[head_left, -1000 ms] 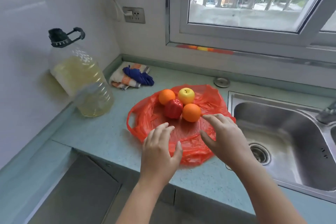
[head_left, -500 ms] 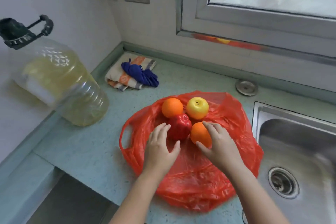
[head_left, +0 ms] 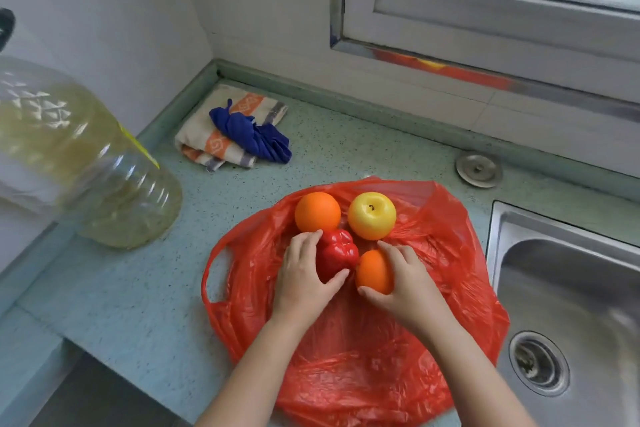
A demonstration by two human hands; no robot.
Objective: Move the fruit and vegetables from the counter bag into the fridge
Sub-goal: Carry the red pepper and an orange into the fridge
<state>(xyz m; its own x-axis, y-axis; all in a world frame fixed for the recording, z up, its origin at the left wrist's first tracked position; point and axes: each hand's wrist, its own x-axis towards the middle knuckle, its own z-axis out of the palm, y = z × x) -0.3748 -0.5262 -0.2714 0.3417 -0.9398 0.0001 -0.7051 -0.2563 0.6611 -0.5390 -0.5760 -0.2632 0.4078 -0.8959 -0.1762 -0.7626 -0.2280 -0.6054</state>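
Observation:
A red plastic bag (head_left: 433,350) lies spread flat on the pale green counter (head_left: 145,295). On it rest a red bell pepper (head_left: 337,253), a near orange (head_left: 374,270), a far orange (head_left: 317,211) and a yellow apple (head_left: 372,215). My left hand (head_left: 303,282) wraps the pepper from its left side, thumb under its near edge. My right hand (head_left: 403,282) cups the near orange from the right, thumb below it. Both pieces still rest on the bag.
A large clear oil jug (head_left: 79,163) stands at the left against the wall. Folded striped and blue cloths (head_left: 239,133) lie in the back corner. A steel sink (head_left: 568,319) borders the bag on the right, with a round metal cap (head_left: 479,169) behind it.
Both hands have moved forward from the bag's near part onto the fruit. The left has closed around the pepper and the right around the near orange. The view has come closer.

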